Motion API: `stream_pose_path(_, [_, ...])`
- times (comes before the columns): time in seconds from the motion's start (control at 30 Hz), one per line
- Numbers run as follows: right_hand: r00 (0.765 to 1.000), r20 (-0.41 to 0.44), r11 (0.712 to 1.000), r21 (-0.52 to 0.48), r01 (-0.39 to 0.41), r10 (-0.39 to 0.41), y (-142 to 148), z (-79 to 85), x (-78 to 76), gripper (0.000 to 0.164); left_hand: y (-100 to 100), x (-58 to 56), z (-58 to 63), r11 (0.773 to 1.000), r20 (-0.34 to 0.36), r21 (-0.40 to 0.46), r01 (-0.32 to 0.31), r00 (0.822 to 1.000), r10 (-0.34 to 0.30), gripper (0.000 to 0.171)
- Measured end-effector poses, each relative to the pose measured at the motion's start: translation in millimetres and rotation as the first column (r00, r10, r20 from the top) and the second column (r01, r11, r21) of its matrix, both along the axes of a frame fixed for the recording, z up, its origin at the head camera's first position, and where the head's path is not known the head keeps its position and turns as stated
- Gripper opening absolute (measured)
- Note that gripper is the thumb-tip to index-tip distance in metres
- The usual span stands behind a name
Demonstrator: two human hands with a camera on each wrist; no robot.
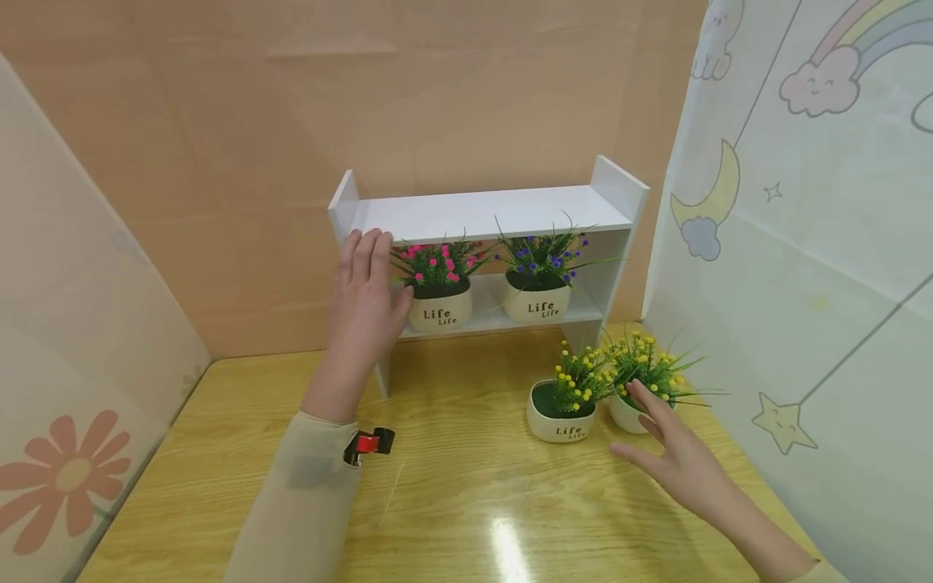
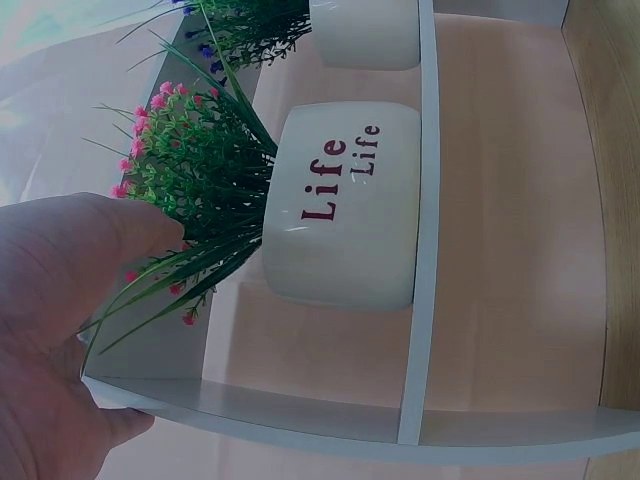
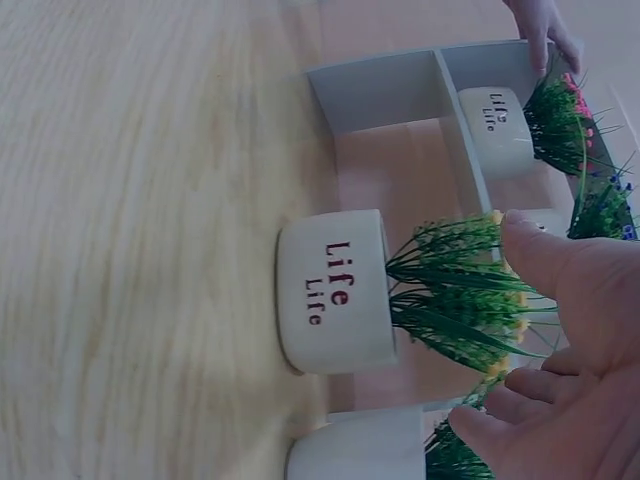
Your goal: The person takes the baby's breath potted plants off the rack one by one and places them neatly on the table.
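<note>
Head view | left hand at upper left corner of white shelf, fingers extended | right hand, fingers spread (contact: cannot tell), beside two yellow-flowered pots on counter | pink-flowered pot and blue-flowered pot side by side inside shelf

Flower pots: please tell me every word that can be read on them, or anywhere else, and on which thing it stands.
"Life Life": pot with pink flowers, on the shelf.
"Life Life": pot with blue flowers, on the same shelf.
"Life Life": left pot with yellow flowers, on the table.
Right pot with yellow flowers, partly behind the right hand: no readable text.
Nothing else readable.
</note>
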State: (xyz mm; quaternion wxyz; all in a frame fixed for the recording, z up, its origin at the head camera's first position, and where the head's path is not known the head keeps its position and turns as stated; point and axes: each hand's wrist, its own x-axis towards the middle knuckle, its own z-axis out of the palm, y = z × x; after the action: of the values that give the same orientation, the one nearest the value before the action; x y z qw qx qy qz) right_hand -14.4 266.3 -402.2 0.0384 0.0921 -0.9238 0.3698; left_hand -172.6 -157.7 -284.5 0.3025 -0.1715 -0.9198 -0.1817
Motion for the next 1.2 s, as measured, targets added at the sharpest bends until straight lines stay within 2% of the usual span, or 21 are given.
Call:
stream_pose_path(0.17, [0.999,-0.036,0.999,0.037,0.021,-0.020,0.2,14.2,-1.7,0.104,0.5,-0.3,0.6,1.000,-0.002,0.004,0.002,1.000,-0.002,0.085])
stream_pose_path(0.33, [0.992,-0.128,0.998,0.060,0.028,-0.020,-0.1,33.9,-7.3,0.102,0.8,-1.2,0.2,1.000,-0.013,0.009,0.002,1.000,-0.002,0.084])
stream_pose_path(0.67, [0.973,-0.228,0.995,0.101,0.002,0.021,-2.1,72.5,-30.4,0.104,0.7,-0.2,-0.7,1.000,-0.007,0.004,0.002,1.000,-0.002,0.083])
stream_pose_path(1.0, [0.923,-0.380,0.989,0.146,-0.009,0.064,-2.7,106.3,-64.1,0.101,-0.1,-1.6,-2.1,1.000,0.000,0.000,-0.003,1.000,0.003,0.084])
stream_pose_path(1.2, [0.895,-0.438,0.984,0.177,-0.014,0.091,-2.7,122.9,-83.1,0.098,-0.2,-3.2,-3.0,1.000,-0.009,-0.003,-0.005,1.000,0.005,0.084])
